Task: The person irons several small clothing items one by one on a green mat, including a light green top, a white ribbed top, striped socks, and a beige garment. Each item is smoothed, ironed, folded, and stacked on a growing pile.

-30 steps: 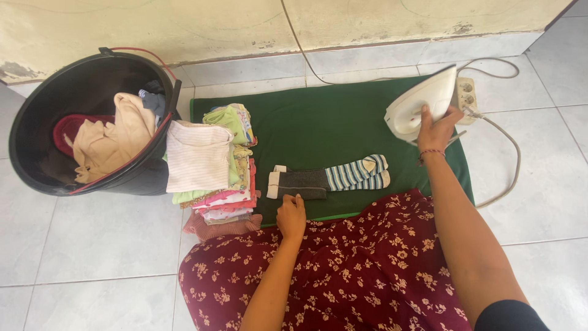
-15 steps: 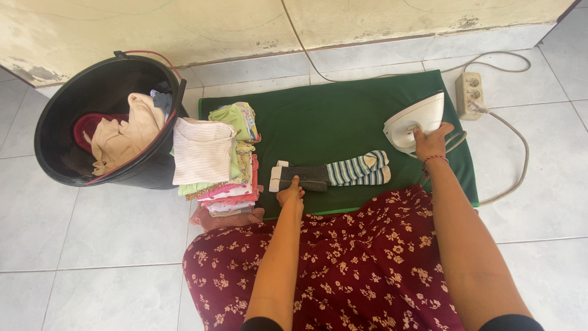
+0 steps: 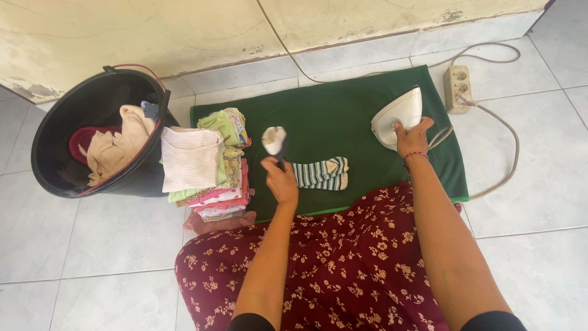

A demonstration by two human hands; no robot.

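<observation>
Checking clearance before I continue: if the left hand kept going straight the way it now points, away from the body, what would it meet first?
Probably only bare green mat, then floor tiles and wall. The left hand holds the sock's lifted cuff; depth is uncertain.

Tiled floor [image 3: 92, 245] bears green mat [image 3: 331, 116]; mat carries folded clothes [image 3: 208, 165], striped socks [image 3: 318, 173], iron [image 3: 395, 116].

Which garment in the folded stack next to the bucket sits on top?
The pale pink striped top lies uppermost on the stack, overhanging the black bucket's rim; the green and bright pink pieces sit beneath or behind it.
</observation>
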